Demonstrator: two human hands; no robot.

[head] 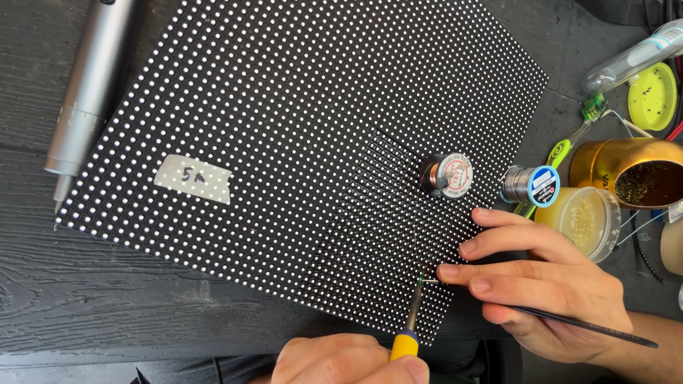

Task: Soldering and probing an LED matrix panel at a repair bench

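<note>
A black LED panel point(284, 128) studded with white dots lies flat on a dark wooden table; a strip of pale tape point(193, 178) is stuck to it. My left hand point(348, 361), at the bottom edge, grips a soldering iron point(409, 331) with a yellow-and-blue handle, its tip touching the panel's near right corner. My right hand point(541, 284) rests its fingertips on that corner and holds thin black tweezers point(590, 328), whose point meets the iron's tip. A small spool of copper braid point(447, 174) sits on the panel just beyond.
Right of the panel stand a solder wire spool point(530, 186), a yellowish jar point(587, 220), a gold tin of brass wool point(640, 174), a green toothbrush point(573, 142), a yellow-green lid point(651, 96) and a clear tube point(633, 60). A silver cylindrical tool point(85, 92) lies at the left.
</note>
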